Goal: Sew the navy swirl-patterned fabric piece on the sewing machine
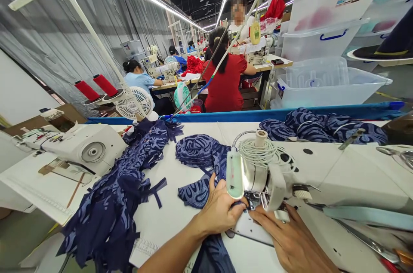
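My left hand [221, 206] is closed on a navy patterned fabric piece [193, 193], its thumb and fingers pinching the cloth beside the presser foot [254, 200]. Part of that cloth hangs below my wrist toward the table's front edge. My right hand [285, 236] lies on the machine bed, its fingers stretched toward the presser foot and spread around the sewing head. The machine head partly hides those fingertips. A white sewing machine [335, 174] carries a lit lamp [235, 174] just above my left hand. Behind it sits a stack of navy patterned pieces [196, 150].
A long heap of navy pieces [125, 195] spills over the table's left side. More navy bundles [309, 124] lie behind the machine. Scissors [364, 238] rest at the right. Another sewing machine [87, 144] stands left. Co-workers sit beyond the blue table edge [226, 117]; clear plastic bins [325, 84] stand right.
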Demonstrator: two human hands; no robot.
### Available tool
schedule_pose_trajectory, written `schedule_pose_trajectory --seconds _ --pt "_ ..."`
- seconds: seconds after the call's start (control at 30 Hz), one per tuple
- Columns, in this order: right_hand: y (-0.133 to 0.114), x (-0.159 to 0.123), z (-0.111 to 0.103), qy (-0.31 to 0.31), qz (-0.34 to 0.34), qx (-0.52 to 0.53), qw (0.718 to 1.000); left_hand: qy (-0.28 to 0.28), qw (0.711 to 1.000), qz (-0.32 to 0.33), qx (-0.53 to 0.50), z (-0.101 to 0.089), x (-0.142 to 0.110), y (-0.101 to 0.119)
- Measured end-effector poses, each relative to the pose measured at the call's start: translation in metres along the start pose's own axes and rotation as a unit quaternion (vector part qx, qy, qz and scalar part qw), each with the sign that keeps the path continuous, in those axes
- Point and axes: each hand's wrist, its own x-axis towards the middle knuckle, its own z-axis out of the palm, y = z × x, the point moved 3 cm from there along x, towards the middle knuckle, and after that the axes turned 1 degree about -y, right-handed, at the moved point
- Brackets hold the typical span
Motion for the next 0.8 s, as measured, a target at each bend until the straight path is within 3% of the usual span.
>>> schedule_pose_trajectory --seconds 0.23,0.5,0.8 --pt "0.001 -0.002 0.002 0.004 -0.005 -0.031 1.000 0.011 1.000 -0.002 0.020 0.002 -0.002 -0.001" --pt "0.001 -0.001 0.009 -0.020 0.035 -0.038 0.998 0.038 0.999 -0.021 0.008 0.004 -0.003 -0.005" --pt "0.001 -0.008 0.007 -0.026 0.017 -0.007 0.999 0.035 0.999 0.009 0.013 0.005 -0.002 -0.009"
